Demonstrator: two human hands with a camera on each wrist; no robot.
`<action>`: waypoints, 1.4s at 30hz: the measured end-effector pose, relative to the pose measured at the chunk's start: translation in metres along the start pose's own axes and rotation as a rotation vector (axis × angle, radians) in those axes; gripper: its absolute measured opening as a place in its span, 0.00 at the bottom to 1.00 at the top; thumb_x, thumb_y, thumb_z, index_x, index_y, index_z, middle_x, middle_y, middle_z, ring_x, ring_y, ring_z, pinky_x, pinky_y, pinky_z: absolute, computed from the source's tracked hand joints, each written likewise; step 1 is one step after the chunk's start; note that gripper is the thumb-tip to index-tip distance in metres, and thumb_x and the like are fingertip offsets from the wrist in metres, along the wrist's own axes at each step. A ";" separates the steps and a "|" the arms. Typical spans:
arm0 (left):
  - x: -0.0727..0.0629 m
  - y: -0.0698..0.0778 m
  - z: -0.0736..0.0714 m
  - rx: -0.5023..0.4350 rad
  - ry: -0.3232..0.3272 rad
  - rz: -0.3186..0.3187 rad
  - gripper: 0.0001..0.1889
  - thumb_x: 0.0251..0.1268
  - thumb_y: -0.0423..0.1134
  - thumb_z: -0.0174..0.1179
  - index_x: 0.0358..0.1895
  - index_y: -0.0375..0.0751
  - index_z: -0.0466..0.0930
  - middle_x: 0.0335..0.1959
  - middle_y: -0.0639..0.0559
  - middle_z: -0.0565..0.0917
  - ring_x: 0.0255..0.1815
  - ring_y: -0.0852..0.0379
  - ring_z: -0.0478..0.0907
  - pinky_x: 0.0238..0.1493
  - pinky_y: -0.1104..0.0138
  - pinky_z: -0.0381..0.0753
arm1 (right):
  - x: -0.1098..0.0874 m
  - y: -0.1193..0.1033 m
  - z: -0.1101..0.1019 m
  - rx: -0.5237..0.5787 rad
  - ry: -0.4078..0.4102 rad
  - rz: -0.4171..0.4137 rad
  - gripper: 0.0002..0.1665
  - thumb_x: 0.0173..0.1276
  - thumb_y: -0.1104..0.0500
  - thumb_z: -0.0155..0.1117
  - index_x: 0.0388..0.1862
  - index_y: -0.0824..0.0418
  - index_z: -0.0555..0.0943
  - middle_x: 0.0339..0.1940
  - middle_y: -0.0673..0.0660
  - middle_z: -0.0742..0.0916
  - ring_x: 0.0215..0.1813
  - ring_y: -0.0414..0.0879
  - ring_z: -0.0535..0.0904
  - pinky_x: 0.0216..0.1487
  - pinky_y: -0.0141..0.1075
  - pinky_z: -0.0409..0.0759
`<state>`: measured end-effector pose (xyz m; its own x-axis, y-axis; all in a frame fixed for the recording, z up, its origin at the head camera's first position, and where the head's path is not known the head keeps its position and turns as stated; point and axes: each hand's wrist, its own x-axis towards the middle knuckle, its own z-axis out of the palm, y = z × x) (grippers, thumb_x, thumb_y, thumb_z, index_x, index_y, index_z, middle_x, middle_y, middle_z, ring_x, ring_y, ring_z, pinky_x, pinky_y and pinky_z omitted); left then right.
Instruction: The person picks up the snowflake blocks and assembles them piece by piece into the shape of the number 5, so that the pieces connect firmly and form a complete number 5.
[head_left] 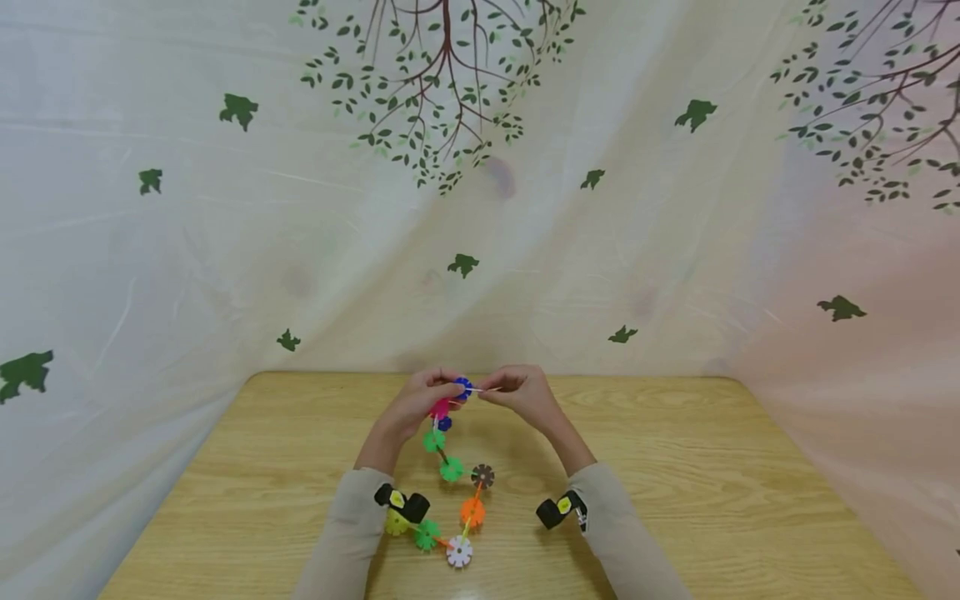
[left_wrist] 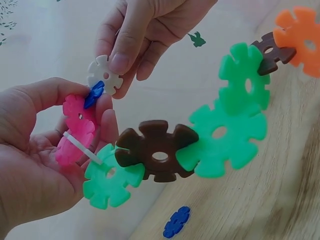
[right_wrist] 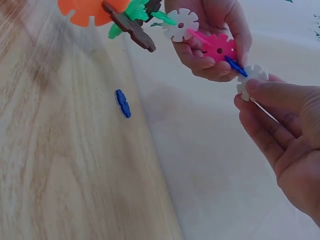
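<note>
My left hand [head_left: 420,402] holds the end of a chain of notched interlocking plastic discs, its thumb and fingers at a blue disc [left_wrist: 94,94] and a pink disc [left_wrist: 80,114]. Between the thumb and fingers of my right hand [head_left: 527,395] a white disc [right_wrist: 252,82] is pinched, with its edge at the blue disc's slots. Past the left hand the chain runs through green [left_wrist: 111,172], brown [left_wrist: 175,139] and orange [head_left: 472,512] discs. It curves back toward the body, to a white disc [head_left: 459,552] and a yellow disc [head_left: 396,523] partly covered by the left wrist camera.
A loose blue disc [right_wrist: 122,103] lies on the wooden table [head_left: 675,483], apart from the chain. Behind the table's far edge hangs a pale curtain [head_left: 525,275] printed with leaves and branches. Each sleeve carries a black wrist camera [head_left: 558,510].
</note>
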<state>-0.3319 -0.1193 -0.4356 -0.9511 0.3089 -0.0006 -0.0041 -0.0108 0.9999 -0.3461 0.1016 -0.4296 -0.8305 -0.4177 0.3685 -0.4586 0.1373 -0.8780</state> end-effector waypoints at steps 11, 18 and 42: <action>-0.004 0.004 -0.007 0.016 0.013 -0.012 0.17 0.76 0.34 0.54 0.60 0.25 0.74 0.38 0.55 0.84 0.38 0.62 0.82 0.49 0.65 0.86 | 0.000 0.001 -0.009 -0.043 -0.081 0.058 0.12 0.67 0.65 0.72 0.48 0.68 0.87 0.47 0.67 0.90 0.46 0.46 0.89 0.49 0.35 0.88; -0.003 0.003 -0.015 0.022 0.034 -0.012 0.19 0.77 0.35 0.53 0.63 0.25 0.72 0.38 0.56 0.83 0.38 0.62 0.81 0.45 0.69 0.85 | 0.000 0.008 -0.007 -0.129 -0.141 0.087 0.14 0.65 0.66 0.73 0.49 0.69 0.86 0.45 0.68 0.90 0.43 0.46 0.89 0.45 0.32 0.87; -0.006 0.005 -0.023 0.013 0.094 -0.044 0.16 0.78 0.36 0.53 0.60 0.30 0.75 0.42 0.55 0.81 0.42 0.60 0.80 0.47 0.69 0.83 | 0.035 0.054 0.038 -0.298 -0.504 0.106 0.25 0.63 0.66 0.75 0.60 0.66 0.83 0.42 0.59 0.88 0.38 0.36 0.77 0.43 0.26 0.79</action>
<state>-0.3330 -0.1429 -0.4310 -0.9749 0.2183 -0.0445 -0.0426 0.0136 0.9990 -0.3875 0.0603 -0.4760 -0.6576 -0.7528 0.0292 -0.5112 0.4174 -0.7513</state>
